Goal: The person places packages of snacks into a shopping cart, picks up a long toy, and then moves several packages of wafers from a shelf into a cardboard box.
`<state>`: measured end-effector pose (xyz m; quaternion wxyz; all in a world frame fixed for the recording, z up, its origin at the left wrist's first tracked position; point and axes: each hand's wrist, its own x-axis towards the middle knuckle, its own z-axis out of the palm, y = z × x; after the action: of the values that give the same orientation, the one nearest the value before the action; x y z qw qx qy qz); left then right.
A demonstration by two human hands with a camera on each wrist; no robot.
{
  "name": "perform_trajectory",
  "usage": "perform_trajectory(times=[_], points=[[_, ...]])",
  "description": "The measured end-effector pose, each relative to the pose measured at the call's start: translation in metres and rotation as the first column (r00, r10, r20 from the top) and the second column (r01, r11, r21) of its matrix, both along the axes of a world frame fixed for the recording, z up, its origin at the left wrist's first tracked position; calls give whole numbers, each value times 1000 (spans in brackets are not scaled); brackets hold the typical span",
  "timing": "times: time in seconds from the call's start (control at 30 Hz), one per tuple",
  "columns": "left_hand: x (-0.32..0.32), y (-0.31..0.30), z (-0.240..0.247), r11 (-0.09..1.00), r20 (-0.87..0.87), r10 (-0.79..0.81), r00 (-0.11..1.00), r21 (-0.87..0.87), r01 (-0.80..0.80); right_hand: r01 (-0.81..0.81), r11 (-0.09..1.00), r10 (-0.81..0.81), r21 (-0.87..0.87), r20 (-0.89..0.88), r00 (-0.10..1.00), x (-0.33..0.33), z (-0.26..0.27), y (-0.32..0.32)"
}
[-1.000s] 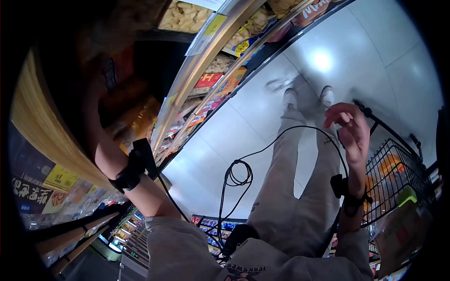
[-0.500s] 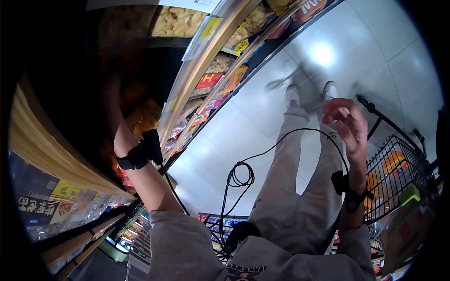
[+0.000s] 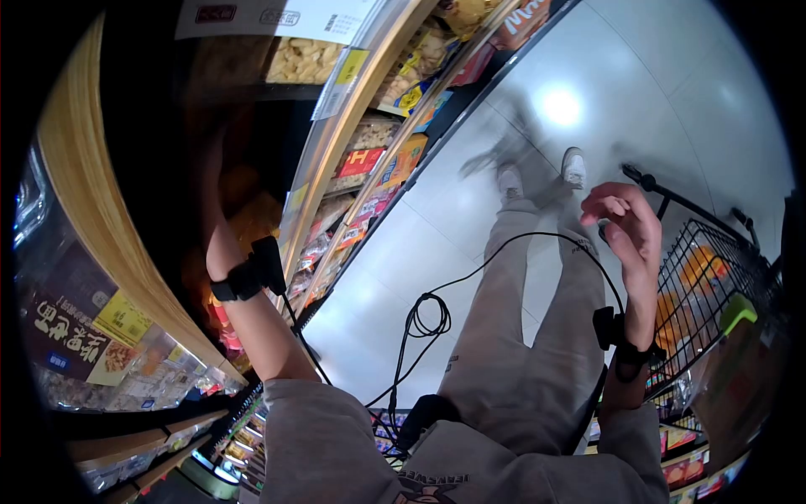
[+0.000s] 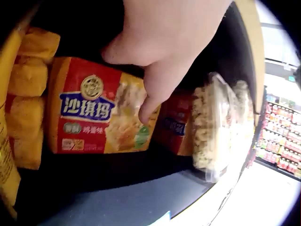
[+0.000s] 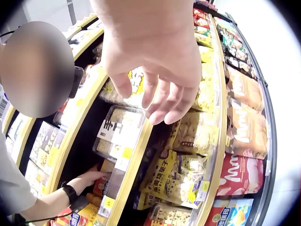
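In the left wrist view, a red and yellow sachima pack (image 4: 89, 136) stands on the dark shelf. My left hand (image 4: 164, 33) grips it from above, thumb across its front near the right edge; the other fingers pass behind its top, mostly hidden. A second such pack (image 4: 176, 127) is partly covered to its right, beside a clear plastic tub of snacks (image 4: 214, 127). Yellow packs (image 4: 28, 113) line up at the left. In the head view that hand is lost in the shelf's shadow. My right hand (image 3: 628, 223) hangs in front of the legs, fingers loosely curled, holding nothing.
A black wire shopping cart (image 3: 672, 290) with orange packs stands at the right, a green clip (image 3: 737, 312) on its edge. Wood-edged shelves (image 3: 105, 227) curve along the left. A black cable (image 3: 432, 315) hangs looped between the wrists.
The left forearm has shifted to the right inside the shelf and then stayed nearly still. The right hand keeps its loose pose. The head view has turned slightly.
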<state>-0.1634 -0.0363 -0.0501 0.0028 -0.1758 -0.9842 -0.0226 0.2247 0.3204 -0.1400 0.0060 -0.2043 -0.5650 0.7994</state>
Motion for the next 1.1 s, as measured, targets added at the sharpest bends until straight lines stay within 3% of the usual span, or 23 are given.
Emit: perform_trajectory(times=[0.07,0.13,0.17,0.2,0.23,0.27,0.3,0.33,0.37,0.4,0.43,0.5,0.57,0.63,0.7,0.73,0.77,0.83,0.9,0.97,1.03,1.07,1.1], points=[[35,24,12,998,-99,-24,995,47,28,89,996,-89,7,1,996,29,10,3],[71,46,20,976,-373,-32,927,189,110,207,978,-207,22,-9,978,69,13,8],[105,71,30,953,-229,73,971,302,0,262,965,-262,33,-3,965,90,14,8],[129,80,32,977,-322,41,946,209,29,317,948,-317,29,-2,948,111,16,7],[146,91,39,947,-265,-142,954,244,209,372,928,-372,25,-1,928,131,18,4],[174,117,51,873,-340,-383,859,171,457,423,906,-424,14,18,906,151,21,0],[205,134,58,836,-278,-483,830,136,532,471,882,-471,5,39,881,172,25,-5],[240,151,64,760,-193,-574,796,237,606,500,866,-499,-7,54,865,191,28,-9],[287,173,58,677,32,-489,872,644,356,547,837,-545,-10,67,835,207,30,-16],[323,183,74,684,308,-630,713,654,323,572,819,-566,-41,104,818,223,29,-23],[355,198,62,432,166,-877,451,686,586,606,793,-592,-65,152,791,247,28,-28],[425,235,73,229,215,-972,94,783,578,638,765,-631,89,301,715,276,38,-36],[489,268,69,98,207,-969,-135,823,559,656,755,-636,18,269,724,317,49,-34],[545,289,57,99,206,-967,-148,844,527,688,726,-676,9,196,711,361,65,-36],[589,325,61,102,228,-957,-179,843,529,719,689,-681,-85,260,684,411,87,-33],[612,338,59,175,292,-942,-168,851,495,741,658,-703,-131,246,667,438,89,-36],[642,347,53,233,323,-943,-82,815,531,762,621,-711,-183,278,646,468,86,-40],[695,367,39,261,371,-926,-74,768,585,782,603,-750,-158,223,623,529,88,-40],[754,393,12,334,541,-838,-67,607,721,816,549,-780,-182,240,579,597,92,-36],[790,412,-36,310,628,-772,-97,506,805,844,510,-814,-165,224,536,654,95,-34],[820,440,-69,352,857,-486,-168,368,861,864,480,-830,-150,239,503,698,101,-25],[828,442,-101,345,861,-483,-157,352,870,883,452,-847,-129,248,470,718,101,-24],[832,439,-139,254,675,-723,-149,459,851,901,421,-863,-109,258,434,735,101,-23]])
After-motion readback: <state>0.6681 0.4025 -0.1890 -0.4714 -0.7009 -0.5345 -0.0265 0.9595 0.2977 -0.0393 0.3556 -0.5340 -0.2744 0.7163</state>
